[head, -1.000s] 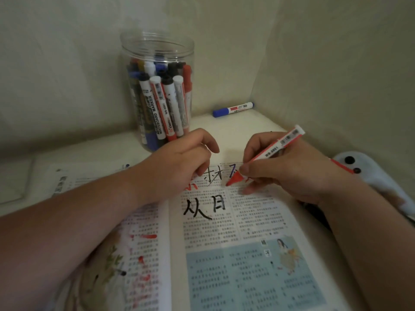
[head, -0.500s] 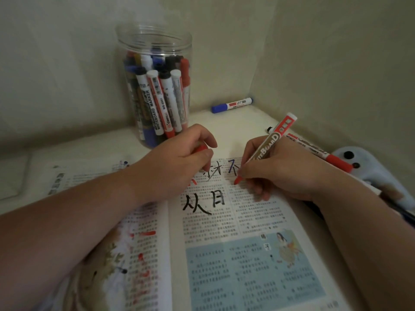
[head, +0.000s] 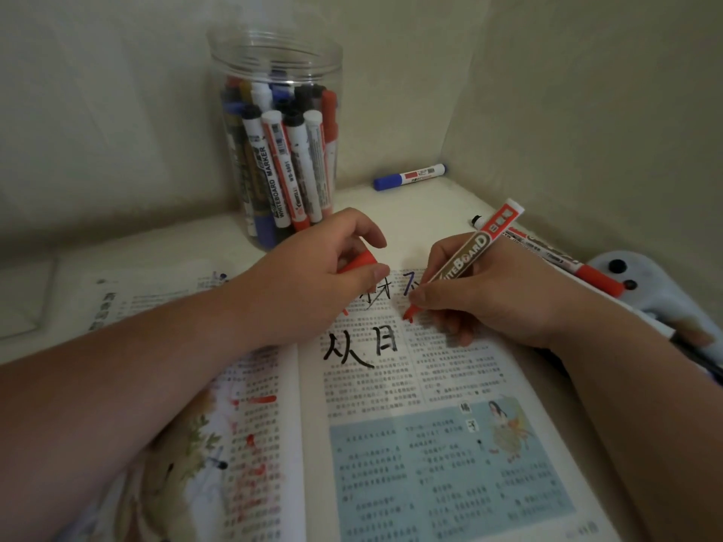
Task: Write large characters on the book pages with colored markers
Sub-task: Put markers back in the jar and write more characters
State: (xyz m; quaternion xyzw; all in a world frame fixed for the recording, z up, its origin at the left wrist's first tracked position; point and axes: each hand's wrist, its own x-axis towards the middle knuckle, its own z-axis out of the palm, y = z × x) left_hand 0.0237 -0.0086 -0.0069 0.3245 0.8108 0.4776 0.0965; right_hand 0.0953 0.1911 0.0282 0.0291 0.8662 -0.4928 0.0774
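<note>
The book (head: 391,393) is lying open in front of me on the tabletop (head: 422,221), with both my forearms crossing its pages. Red smears (head: 262,399) are showing on the left page. Two big black characters (head: 385,342) are sitting on the right page. My left hand (head: 313,275) is resting across the gutter near the top of the page, its thumb and forefinger curling round a red cap (head: 358,262) and pinching it. My right hand (head: 489,303) is gripping the red marker (head: 469,256) in a writing hold, fingers closed tight on the barrel and the heel of the hand lying on the right page. The tip is down on the paper just right of the black characters, under thinner strokes in black and blue. Beyond my right hand, two more markers (head: 563,263) are lying on the tabletop beside a pale soft toy (head: 641,303). Further back the clear jar (head: 274,52) is standing upright, packed with markers. A blue marker (head: 409,176) is lying to its right, in the corner by the wall.
</note>
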